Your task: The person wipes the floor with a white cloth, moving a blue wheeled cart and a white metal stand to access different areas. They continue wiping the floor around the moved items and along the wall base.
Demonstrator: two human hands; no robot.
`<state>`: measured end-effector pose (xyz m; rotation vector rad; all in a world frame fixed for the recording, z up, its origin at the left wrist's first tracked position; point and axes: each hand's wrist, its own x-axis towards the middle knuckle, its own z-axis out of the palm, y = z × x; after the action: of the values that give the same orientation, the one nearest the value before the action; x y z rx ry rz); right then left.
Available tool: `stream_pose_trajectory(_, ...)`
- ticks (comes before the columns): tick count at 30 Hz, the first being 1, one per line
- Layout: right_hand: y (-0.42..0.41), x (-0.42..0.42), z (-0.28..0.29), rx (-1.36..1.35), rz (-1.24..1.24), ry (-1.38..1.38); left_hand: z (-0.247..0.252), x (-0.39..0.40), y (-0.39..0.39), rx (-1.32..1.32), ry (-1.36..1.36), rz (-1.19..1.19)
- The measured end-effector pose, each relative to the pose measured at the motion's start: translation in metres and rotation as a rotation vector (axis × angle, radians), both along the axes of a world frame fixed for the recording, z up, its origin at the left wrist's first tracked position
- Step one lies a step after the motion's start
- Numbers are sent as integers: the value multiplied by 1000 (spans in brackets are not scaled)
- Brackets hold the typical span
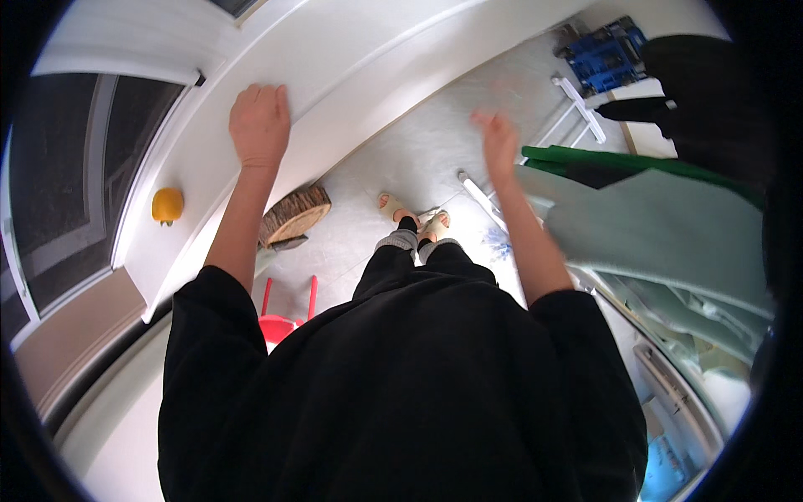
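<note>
My left hand (259, 125) is at the white window ledge (326, 69), back of the hand up and fingers curled under. Nothing shows sticking out of it, though its palm side is hidden. A yellow-orange persimmon-shaped object (167, 205) is on the ledge's left part, apart from that hand. Over the grey floor, my right hand (500, 141) is blurred by motion, and its fingers are not clear. Nearest to it is a drying rack's white frame (580, 110), with a green cloth (577, 155) and a pale green cloth (659, 219) to the right.
A round wood slab with bark (295, 216) leans below the ledge. Red stool legs (312, 298) stand at lower left of the floor (401, 157). A blue folded item (605, 56) and dark hanging cloth (709, 106) are at upper right. A dark window (56, 157) is at left.
</note>
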<state>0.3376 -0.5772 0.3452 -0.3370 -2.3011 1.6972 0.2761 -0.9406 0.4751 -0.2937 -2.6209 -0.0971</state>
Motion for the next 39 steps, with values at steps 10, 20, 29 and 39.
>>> stream_pose_trajectory(10, 156, 354, -63, 114, -84, -724, -4, 2, -4, -58, -20, -21)
stream_pose_trajectory(20, 216, 329, 2, -169, -553, -804, -5, 3, -6, -55, 19, -35)
stream_pose_trajectory(29, 221, 316, -10, -196, -643, -640, 1, 8, 1, -38, 8, -5)
stream_pose_trajectory(39, 200, 283, -21, -222, -611, -613, 10, 14, 7, -29, -19, 16)
